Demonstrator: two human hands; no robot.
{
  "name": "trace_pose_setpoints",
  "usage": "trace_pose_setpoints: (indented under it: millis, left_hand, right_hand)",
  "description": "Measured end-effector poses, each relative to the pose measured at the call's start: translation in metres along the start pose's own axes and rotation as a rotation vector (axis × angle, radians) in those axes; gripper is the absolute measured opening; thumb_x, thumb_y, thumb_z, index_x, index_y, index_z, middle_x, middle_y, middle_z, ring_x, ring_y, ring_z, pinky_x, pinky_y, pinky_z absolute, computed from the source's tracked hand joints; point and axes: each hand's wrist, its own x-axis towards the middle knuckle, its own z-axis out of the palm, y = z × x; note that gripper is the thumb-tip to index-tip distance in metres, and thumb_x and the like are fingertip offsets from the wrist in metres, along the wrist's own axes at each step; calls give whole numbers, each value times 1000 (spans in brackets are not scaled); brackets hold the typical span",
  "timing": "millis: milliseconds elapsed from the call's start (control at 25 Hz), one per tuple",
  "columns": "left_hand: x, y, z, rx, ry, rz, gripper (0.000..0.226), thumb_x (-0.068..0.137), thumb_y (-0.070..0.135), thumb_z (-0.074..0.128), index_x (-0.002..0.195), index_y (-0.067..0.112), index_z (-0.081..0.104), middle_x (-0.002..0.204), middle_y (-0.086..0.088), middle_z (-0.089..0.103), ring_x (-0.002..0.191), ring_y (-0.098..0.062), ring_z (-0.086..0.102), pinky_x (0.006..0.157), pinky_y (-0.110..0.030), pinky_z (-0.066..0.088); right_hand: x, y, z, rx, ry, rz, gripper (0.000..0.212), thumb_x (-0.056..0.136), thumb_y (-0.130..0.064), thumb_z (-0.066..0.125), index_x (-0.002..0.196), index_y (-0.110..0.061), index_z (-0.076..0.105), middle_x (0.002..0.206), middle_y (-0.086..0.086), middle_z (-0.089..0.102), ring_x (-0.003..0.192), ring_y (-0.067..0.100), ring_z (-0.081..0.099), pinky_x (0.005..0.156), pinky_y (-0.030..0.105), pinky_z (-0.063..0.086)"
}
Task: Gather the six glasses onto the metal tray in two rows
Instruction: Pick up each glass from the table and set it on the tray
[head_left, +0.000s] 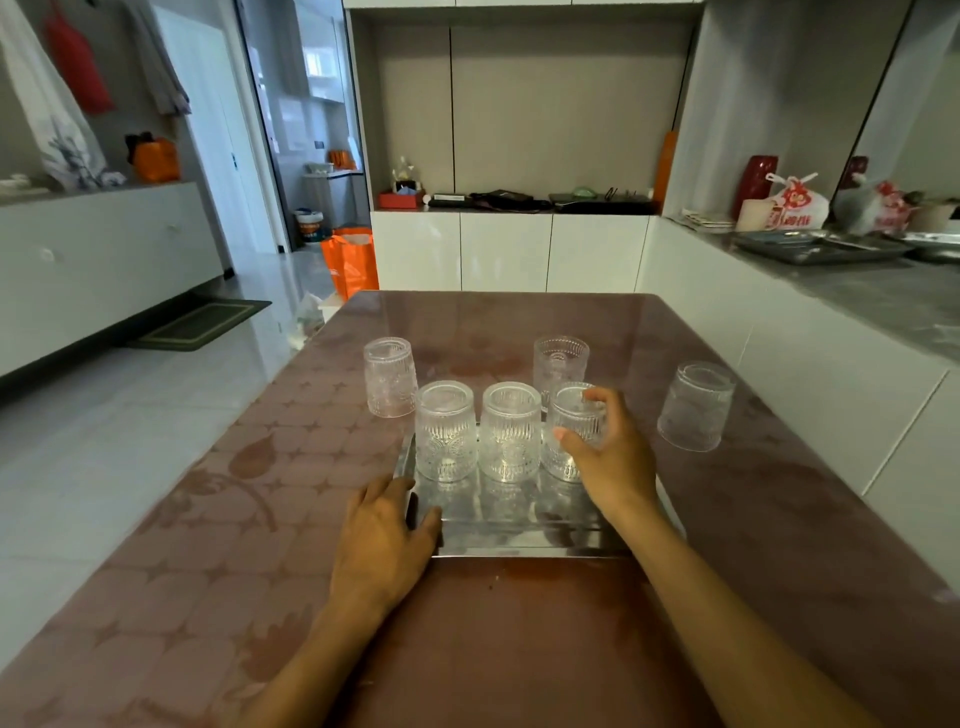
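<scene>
A shiny metal tray (519, 525) lies on the table in front of me. Three clear patterned glasses stand upside down in a row along its far side: a left one (445, 431), a middle one (510, 431) and a right one (571, 431). My right hand (610, 457) is wrapped around the right glass. My left hand (384, 535) rests flat on the tray's near left corner, fingers apart. Three more glasses stand on the table off the tray: one at far left (390, 376), one behind the row (561, 364), one at the right (696, 405).
The table (234, 519) has a pinkish patterned cover; its left edge drops to a tiled floor. A grey counter (883, 301) with metal trays and bags runs along the right. An orange bag (350, 260) stands on the floor beyond the table.
</scene>
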Motion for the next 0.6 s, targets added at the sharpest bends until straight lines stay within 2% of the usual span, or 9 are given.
trace_pose_setpoints:
  millis: [120,240,280,360,440,480,560,600]
  left_hand:
    - [-2,3,0,-1,12,3,40,85,40,61,116,14,59,120,-8,62,112,-25,50,90,-39,46]
    - [-7,0,-1,-24,-36,-21,43,86,42,60,121,17,56,127,-7,58,118,-25,48,95,-42,44]
    - [-7,-2,-2,-49,-61,-36,44,86,43,61,122,18,57,128,-7,57,119,-25,48,96,-42,44]
    - [-5,0,-6,-200,-82,-92,41,85,40,65,119,19,60,122,-6,61,115,-24,54,93,-41,47]
    - [-4,4,-10,-353,-55,-145,34,85,35,67,115,20,62,117,-6,66,106,-20,59,83,-34,47]
    - [-3,6,-12,-374,-45,-153,33,85,35,67,115,21,62,116,-5,66,104,-19,59,81,-32,45]
    - [-3,6,-13,-372,-43,-168,36,85,39,66,116,24,61,118,-3,65,105,-19,58,83,-34,46]
    - [-3,5,-14,-367,-43,-174,38,84,43,65,118,25,60,118,-3,65,106,-20,59,86,-37,48]
  right_hand:
    - [0,0,-6,-71,-84,-38,52,83,-33,74,126,-35,45,133,0,59,113,25,58,83,40,52]
    - [0,6,-23,15,-208,-26,54,84,-32,74,130,-37,47,135,-4,55,114,20,56,89,44,53]
    - [2,8,-33,55,-181,-30,53,84,-35,73,130,-38,48,133,-6,55,112,17,55,87,42,54]
    - [14,12,-57,72,56,-42,53,82,-36,74,129,-38,48,129,-8,55,109,14,54,81,34,52]
    - [35,21,-82,75,316,18,63,81,-32,76,135,-33,44,135,1,54,113,23,55,78,33,49]
    - [46,26,-91,72,375,89,69,80,-31,78,139,-29,41,141,6,50,118,28,53,80,37,50]
    - [61,43,-98,-1,318,246,81,77,-29,81,144,-22,36,146,13,46,122,36,51,86,46,52]
    - [63,53,-96,-16,249,283,83,76,-26,83,144,-19,36,144,15,49,118,36,53,83,43,52]
